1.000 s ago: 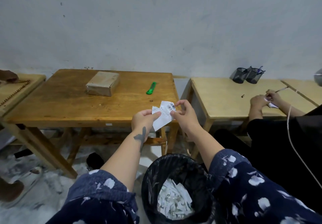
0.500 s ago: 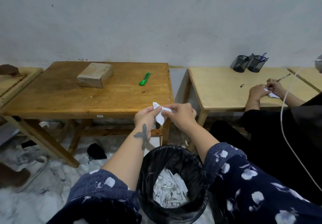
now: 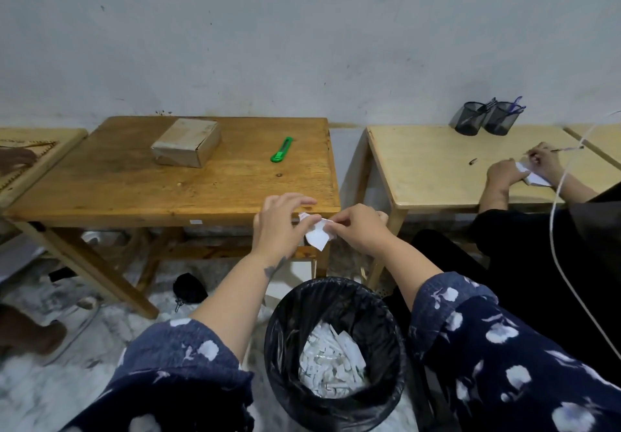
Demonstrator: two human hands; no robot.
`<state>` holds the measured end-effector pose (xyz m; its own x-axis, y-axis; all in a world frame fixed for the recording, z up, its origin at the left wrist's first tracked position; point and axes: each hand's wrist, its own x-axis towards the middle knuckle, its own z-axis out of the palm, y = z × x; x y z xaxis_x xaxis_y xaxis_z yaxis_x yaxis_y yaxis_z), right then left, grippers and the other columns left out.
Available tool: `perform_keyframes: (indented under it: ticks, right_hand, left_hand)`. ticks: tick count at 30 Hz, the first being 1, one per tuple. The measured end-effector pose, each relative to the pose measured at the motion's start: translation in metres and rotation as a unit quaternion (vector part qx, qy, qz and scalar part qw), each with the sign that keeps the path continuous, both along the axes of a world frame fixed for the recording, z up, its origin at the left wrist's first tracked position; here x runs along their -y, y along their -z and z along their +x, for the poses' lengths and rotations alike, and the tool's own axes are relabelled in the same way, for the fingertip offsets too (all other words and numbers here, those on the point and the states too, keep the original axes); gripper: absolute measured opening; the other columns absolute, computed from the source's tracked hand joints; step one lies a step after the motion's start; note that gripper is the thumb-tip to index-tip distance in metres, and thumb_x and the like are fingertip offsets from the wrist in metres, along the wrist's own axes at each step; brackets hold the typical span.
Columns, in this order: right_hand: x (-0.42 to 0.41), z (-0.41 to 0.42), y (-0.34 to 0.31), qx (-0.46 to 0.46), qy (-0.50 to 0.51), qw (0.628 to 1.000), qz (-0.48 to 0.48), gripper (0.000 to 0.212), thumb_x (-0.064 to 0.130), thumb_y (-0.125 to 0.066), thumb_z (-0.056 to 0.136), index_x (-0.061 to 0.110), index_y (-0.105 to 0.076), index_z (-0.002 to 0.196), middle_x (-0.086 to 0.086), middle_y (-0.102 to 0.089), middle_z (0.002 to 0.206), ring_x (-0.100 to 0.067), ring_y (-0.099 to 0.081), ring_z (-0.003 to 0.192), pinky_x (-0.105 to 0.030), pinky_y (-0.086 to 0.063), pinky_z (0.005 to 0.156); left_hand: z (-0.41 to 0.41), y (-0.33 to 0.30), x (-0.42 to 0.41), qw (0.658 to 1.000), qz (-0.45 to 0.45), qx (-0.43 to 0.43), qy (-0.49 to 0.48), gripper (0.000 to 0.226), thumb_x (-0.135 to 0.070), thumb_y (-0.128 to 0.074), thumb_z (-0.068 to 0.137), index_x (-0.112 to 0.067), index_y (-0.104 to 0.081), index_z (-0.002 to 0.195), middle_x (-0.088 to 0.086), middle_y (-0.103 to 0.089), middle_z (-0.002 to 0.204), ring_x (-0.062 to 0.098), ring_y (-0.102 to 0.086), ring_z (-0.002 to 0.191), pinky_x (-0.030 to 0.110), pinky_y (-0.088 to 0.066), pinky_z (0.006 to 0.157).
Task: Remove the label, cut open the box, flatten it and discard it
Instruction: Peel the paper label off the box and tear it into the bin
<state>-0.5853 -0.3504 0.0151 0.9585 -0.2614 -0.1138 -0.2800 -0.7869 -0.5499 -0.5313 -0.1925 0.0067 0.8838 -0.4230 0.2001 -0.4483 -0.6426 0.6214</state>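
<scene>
Both hands are up in front, close together, just past the near edge of the brown table point(image 3: 134, 193). The right hand point(image 3: 359, 230) pinches the white label point(image 3: 317, 235) w/ thumb & fingers at the label's right side. The label is crumpled and folded; one white corner hangs down between the hands. The left hand point(image 3: 277, 225) is at the label's left side, fingers spread and curved over it. It touches or almost touches the paper, but I can't tell if it really grips it. Both arms have dark blue sleeves w/ white flowers, pushed up. A dark mark shows on the left forearm.

Right under the hands, on the floor, is a round bin point(image 3: 336, 408) w/ a black bag in it. It has lots of white paper scraps point(image 3: 331, 367) inside.

The box point(image 3: 186, 142) is on the brown table, toward the back, well apart from the hands. It is brown cardboard and closed, lying flat. The green cutter point(image 3: 281, 150) lies on the same table, to the right of the box, not touching it.

On the right is a lighter table point(image 3: 426, 162). Two black mesh cups point(image 3: 485, 117) w/ pens stand at its back. Another person's hands point(image 3: 524, 169) rest there on a bit of white paper, one holding a pen. A white cable point(image 3: 559, 196) hangs down in front of that person.

At far left there's another table edge. A small black thing point(image 3: 190, 289) sits on the floor under the brown table.
</scene>
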Motion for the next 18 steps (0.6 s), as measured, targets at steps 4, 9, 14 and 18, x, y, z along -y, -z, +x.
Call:
perform_keyframes:
  ticks: [4, 9, 14, 18]
  right_hand:
    - [-0.006, -0.001, -0.004, 0.047, -0.013, 0.999, 0.005, 0.024, 0.046, -0.055, 0.090, 0.032, -0.068, 0.076, 0.003, -0.070, 0.082, -0.014, -0.057, 0.086, -0.038, -0.024, 0.083]
    - [-0.010, -0.004, -0.004, 0.015, -0.119, 0.980, -0.157, 0.019, 0.039, -0.045, 0.096, 0.030, -0.060, 0.088, 0.008, -0.060, 0.081, -0.017, -0.053, 0.089, -0.041, -0.024, 0.089]
    - [-0.010, -0.007, 0.001, -0.003, -0.140, 0.977, -0.164, 0.014, 0.024, -0.045, 0.095, 0.022, -0.055, 0.084, 0.005, -0.058, 0.079, -0.022, -0.055, 0.089, -0.040, -0.031, 0.089]
    - [-0.016, -0.009, 0.003, -0.023, -0.153, 0.974, -0.168, 0.022, 0.037, -0.048, 0.093, 0.021, -0.057, 0.083, 0.002, -0.063, 0.084, -0.021, -0.054, 0.088, -0.040, -0.031, 0.086]
  left_hand:
    - [0.005, -0.003, 0.000, 0.996, 0.083, 0.010, 0.040, 0.015, -0.050, -0.057, 0.088, -0.039, -0.066, 0.092, -0.018, -0.065, 0.100, 0.009, -0.047, 0.107, 0.033, -0.023, 0.089]
    - [0.003, 0.001, 0.002, 0.994, 0.096, -0.015, 0.047, 0.014, -0.048, -0.066, 0.082, -0.036, -0.066, 0.076, -0.016, -0.063, 0.078, 0.010, -0.053, 0.087, 0.031, -0.029, 0.087]
    - [0.004, 0.004, -0.003, 0.986, 0.074, -0.106, 0.105, 0.012, -0.034, -0.063, 0.088, -0.031, -0.071, 0.080, -0.013, -0.070, 0.084, 0.013, -0.063, 0.089, 0.043, -0.048, 0.092]
    - [-0.004, 0.006, -0.002, 0.989, 0.091, -0.055, 0.099, 0.016, -0.028, -0.060, 0.090, -0.023, -0.074, 0.085, -0.013, -0.064, 0.077, 0.015, -0.060, 0.085, 0.041, -0.045, 0.090]
